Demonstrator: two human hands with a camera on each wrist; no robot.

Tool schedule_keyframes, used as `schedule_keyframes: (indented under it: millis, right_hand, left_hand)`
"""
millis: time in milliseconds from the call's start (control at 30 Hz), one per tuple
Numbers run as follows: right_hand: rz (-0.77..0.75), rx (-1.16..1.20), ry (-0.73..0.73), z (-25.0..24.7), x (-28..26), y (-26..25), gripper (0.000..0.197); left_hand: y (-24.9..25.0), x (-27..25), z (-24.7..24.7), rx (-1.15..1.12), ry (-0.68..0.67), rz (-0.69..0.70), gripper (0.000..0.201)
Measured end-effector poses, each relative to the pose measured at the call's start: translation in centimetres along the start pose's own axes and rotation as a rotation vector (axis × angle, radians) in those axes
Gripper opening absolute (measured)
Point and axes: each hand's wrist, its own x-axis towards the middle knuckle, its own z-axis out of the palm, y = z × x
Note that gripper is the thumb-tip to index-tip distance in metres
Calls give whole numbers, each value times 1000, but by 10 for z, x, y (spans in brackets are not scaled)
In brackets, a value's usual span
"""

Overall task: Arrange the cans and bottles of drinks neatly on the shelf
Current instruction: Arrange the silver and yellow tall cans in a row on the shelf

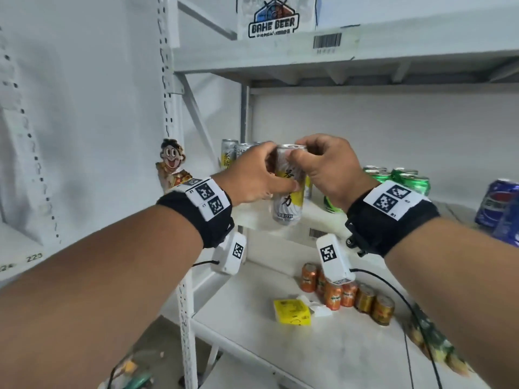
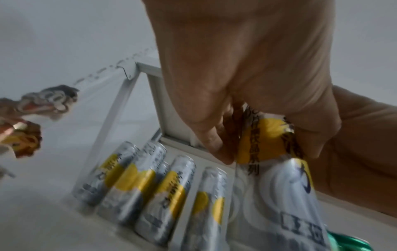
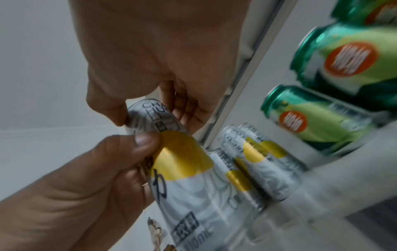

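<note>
Both hands held one slim silver-and-yellow aluminium can: the left hand curled round its upper side, the right hand pinching its rim. It hung upright just before the middle shelf, beside matching cans. Probably light, smooth, dentable; best gripped mid-body. Both forearms reached forward.

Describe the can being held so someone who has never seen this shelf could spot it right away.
Look at the white metal shelf, middle level, near its left end. Just in front of the standing white-and-yellow cans is the held can, same design. It alone is off the shelf, gripped by the left hand and right hand.
</note>
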Motion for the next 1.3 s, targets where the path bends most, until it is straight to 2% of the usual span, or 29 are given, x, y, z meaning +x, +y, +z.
schedule_keyframes:
  millis: [167,267,400,500,533,600,767,867,1000,1133,1300]
  right_hand:
    - [-107,-161,-146,41,27,-14,17]
    - [-114,-214,-230,62,49,-19,18]
    - [-188,-349,-215,90,84,-14,13]
    - [-219,-511,-214,105,106,-4,14]
    - [-225,-583,-206,129,132,5,14]
    - [-246,-721,-214,131,138,7,18]
    - [-217,-929,-288,168,170,27,21]
    - [-152,-991,-293,187,186,32,20]
    - [-76,-1131,-331,209,200,39,29]
    - [-12,-1251,-370,220,207,46,25]
    - [0,-1200,-360,219,209,46,36]
  left_hand:
    - [-10,5,-54,147,63,19,68]
    - [-21,16,-80,234,87,-10,56]
    - [-40,40,-116,411,158,-75,43]
    - [-57,55,-134,485,182,-133,53]
    - [-77,75,-155,503,185,-153,55]
    - [-80,82,-157,545,170,-159,55]
    - [-109,108,-180,608,123,-123,39]
    - [-119,119,-188,621,87,-94,39]
    - [-130,130,-196,633,55,-64,41]
    - [-135,135,-197,648,24,-41,43]
    - [-137,134,-197,640,-3,-38,44]
